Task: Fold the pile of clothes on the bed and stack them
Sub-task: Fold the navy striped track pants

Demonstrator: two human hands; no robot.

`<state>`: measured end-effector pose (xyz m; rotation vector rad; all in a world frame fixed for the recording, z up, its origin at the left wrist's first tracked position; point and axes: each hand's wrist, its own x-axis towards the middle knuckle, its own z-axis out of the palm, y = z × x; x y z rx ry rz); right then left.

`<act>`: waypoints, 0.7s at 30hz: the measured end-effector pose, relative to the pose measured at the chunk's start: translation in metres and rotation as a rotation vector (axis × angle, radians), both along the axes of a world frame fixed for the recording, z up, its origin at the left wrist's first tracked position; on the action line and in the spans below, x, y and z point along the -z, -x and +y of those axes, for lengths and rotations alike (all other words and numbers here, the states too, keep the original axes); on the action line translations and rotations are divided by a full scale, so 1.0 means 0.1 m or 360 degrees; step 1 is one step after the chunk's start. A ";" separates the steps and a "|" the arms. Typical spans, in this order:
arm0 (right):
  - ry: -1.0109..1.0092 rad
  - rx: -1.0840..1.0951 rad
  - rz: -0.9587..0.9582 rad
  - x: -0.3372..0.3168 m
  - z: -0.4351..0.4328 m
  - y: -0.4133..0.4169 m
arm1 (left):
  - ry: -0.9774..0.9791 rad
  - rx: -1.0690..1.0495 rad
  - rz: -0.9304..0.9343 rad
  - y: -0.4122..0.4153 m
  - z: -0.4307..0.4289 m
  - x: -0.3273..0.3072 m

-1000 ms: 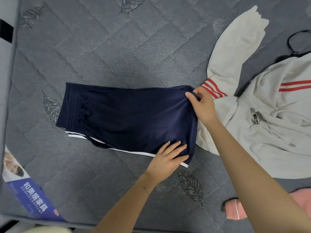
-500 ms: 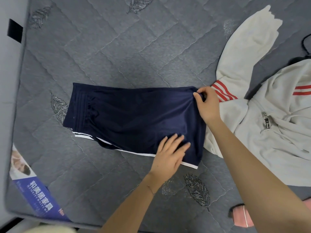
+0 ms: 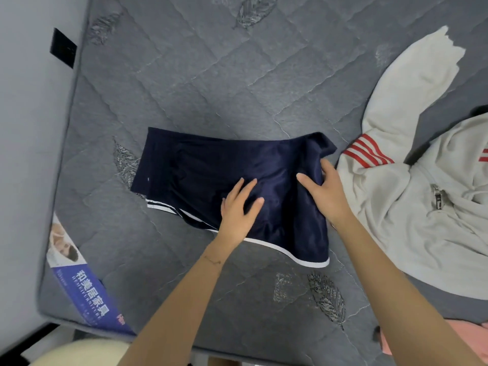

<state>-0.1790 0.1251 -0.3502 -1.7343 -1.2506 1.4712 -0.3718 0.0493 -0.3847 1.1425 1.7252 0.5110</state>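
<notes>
1. Well, starting at the left, the grey quilted mattress (image 3: 211,75) carries a blue-and-white printed label (image 3: 87,286) at its near corner, and I see no folded stack anywhere on it.
2. In the middle, the pair of navy blue satin shorts with white trim (image 3: 190,170) lies on the mattress. It looks doubled over, and I judge its fold under way, not finished.
3. The left hand (image 3: 237,210) lies flat on the shorts with fingers straight and spread, pressing the cloth and holding nothing.
4. The right hand (image 3: 324,191) grips the shorts' rumpled right end, thumb on top and fingers tucked into the fabric.
5. Just beside that end, the cream-white zip-up jacket with red stripes (image 3: 422,233) sprawls unfolded. A pink garment (image 3: 470,336) shows at the lower right edge.
6. By my reading the task is early: nothing is finished, at least two garments wait, and stacking has not begun.
7. I see no basket, box or drawer, so the clothes lie straight on the mattress.
</notes>
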 end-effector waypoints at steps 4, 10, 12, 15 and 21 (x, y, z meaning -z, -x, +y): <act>-0.0029 -0.0167 0.0232 -0.23 0.15 0.74 | 0.0091 -0.0503 -0.0669 0.49 0.04 -0.37; 0.0159 -0.0629 0.0274 -0.25 0.04 1.91 | 0.0126 -0.0710 -0.0823 1.33 -0.05 -0.53; 0.0239 -0.0805 0.0317 -0.16 -0.03 2.08 | 0.0158 -0.0665 -0.0700 1.50 -0.03 -0.50; 0.0095 -0.0794 0.0094 -0.05 -0.09 2.17 | 0.0004 -0.0586 -0.0250 1.74 0.04 -0.39; -0.0142 -0.0992 -0.0807 0.25 -0.03 2.02 | -0.0188 -0.0552 0.0283 2.26 0.20 -0.26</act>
